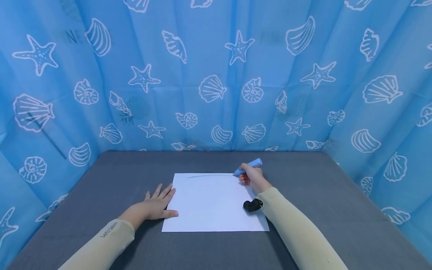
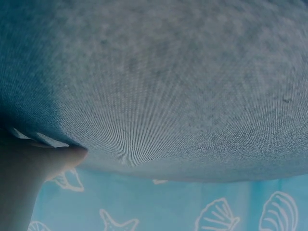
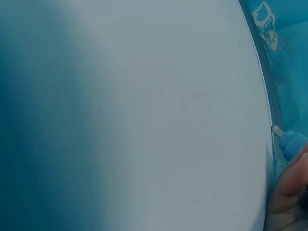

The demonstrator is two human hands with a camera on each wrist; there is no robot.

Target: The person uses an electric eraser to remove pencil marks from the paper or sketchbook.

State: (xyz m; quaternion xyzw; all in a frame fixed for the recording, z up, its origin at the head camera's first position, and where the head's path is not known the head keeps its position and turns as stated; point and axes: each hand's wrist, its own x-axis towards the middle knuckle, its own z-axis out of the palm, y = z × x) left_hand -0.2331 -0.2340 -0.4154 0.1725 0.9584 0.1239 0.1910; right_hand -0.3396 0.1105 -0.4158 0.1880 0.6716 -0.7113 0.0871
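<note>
- The right hand pinches a light blue marker between thumb and fingers, at the far right part of the paper.
- The marker is tilted, its thick end up and to the right and its tip down and to the left, just inside the far edge of the paper.
- The white sheet of paper lies flat on the grey worktop, between the two hands.
- One thin, faint blue line runs across the paper near its far edge; the marker's tip is at the line's right end.
- The left hand is spread wide, palm down, at the paper's left side; its thumb lies over the paper and its fingertips reach the left edge.
- Both arms wear pale cream sleeves, the left one with dark lettering.
- A small black object sits at the right cuff, above the paper.
- Behind the worktop hangs a blue curtain with white shells and starfish.
</note>
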